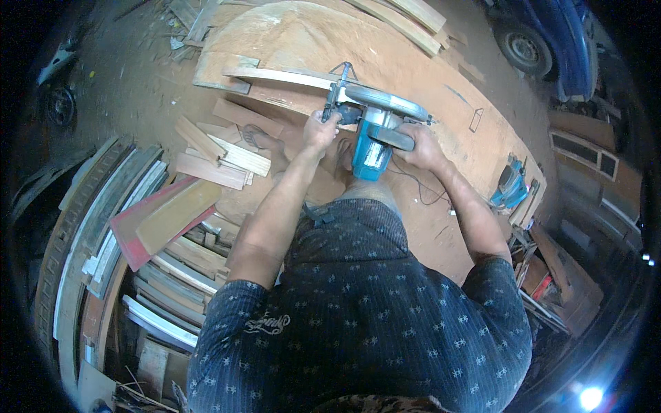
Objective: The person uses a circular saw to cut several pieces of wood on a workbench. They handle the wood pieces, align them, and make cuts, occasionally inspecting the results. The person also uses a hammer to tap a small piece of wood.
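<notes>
A teal and grey circular saw rests on the near edge of a large plywood sheet. My left hand grips the saw's front knob on its left side. My right hand is closed around the saw's rear handle. A pale curved strip of wood lies on the sheet just left of the saw's blade guard. The saw's dark cord trails down toward the dirt floor.
Short wood offcuts lie piled on the ground at left, beside stacked boards and curved frames. A second blue power tool sits at the sheet's right end. Long planks lie at the far side. A blue vehicle stands at top right.
</notes>
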